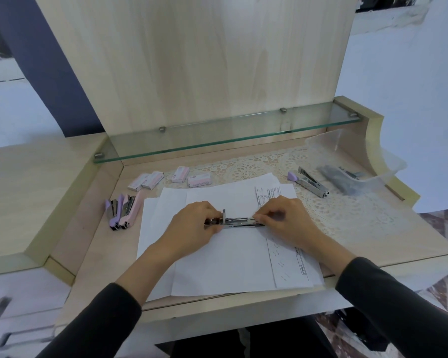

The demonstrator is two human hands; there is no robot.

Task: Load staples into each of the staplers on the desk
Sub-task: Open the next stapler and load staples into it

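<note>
While both hands work at mid-desk, the metal stapler lies flat and lengthwise between them, on the white paper sheets.

- Left hand: fingers curled round the stapler's left end, gripping it. A small metal tab stands up just beside the knuckles.
- Right hand: fingertips pinch the right end of the rail. Whether a staple strip is under them I can't tell – too small.
- Stapler body: bare chrome, long narrow channel, shiny.

Other things:
- Purple stapler and pink stapler lie side by side, touching, off the left edge of the paper. Matte plastic shells, metal showing at the near ends.
- Four staple boxes sit behind the paper – small, pale cardboard, rectangular.
- Open stapler, far right: chrome arm, lilac cap, lying on the lace mat.
- Clear plastic tub at the right rear corner, with a grey stapler inside, blurred through the wall.
- Printed slip lies on the sheets under the right wrist.
- Desk: light wood laminate. Glass shelf on metal pegs runs across the back.
</note>
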